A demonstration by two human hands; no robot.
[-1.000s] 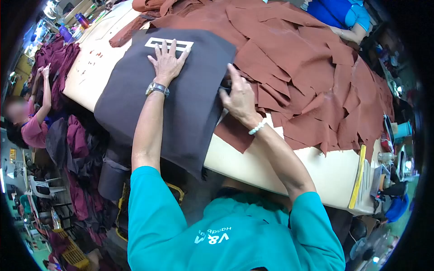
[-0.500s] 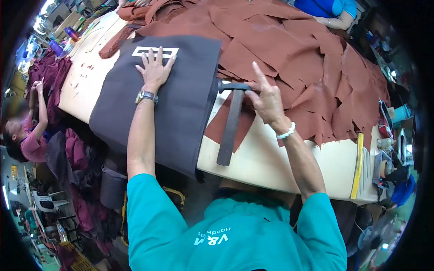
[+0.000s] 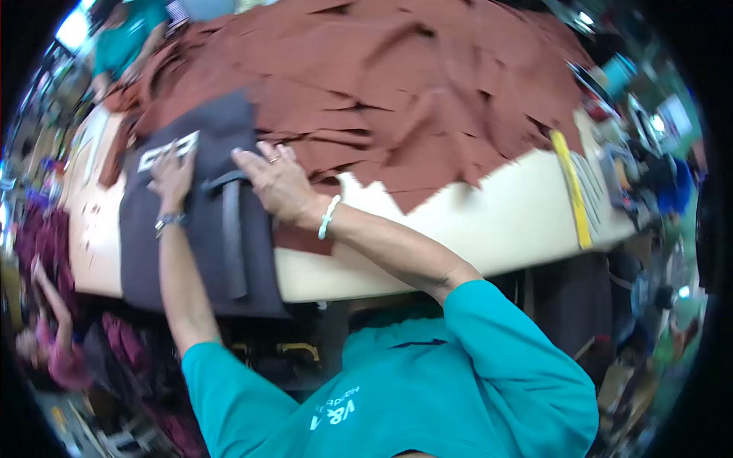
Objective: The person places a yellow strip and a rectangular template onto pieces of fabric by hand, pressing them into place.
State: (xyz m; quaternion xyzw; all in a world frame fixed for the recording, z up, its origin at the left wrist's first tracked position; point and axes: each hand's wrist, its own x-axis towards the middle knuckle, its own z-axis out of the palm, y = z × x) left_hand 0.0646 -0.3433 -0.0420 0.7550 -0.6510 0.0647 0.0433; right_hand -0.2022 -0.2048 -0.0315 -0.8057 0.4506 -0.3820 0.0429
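My left hand (image 3: 172, 175) lies flat, fingers spread, on a dark grey sheet (image 3: 141, 244). Under its fingertips is a flat white rectangular frame (image 3: 146, 159), partly covered. Over the right part of the sheet is a hammer (image 3: 234, 243), its long handle pointing toward me. My right hand (image 3: 282, 183) grips the end of the hammer's head, with the index finger stretched out; blur hides the exact hold. Brown leather-like pieces (image 3: 405, 99) are heaped just beyond this hand.
The pale table (image 3: 427, 237) has a curved front edge close to my body. A yellow strip (image 3: 573, 191) and several thin rods lie at its right end. One person in teal (image 3: 126, 46) is at the far left; another in pink (image 3: 65, 359) is at the lower left.
The hammer and my right hand have moved left, from beside the dark sheet to over it. My left hand stays by the white frame. The camera view has swung right.
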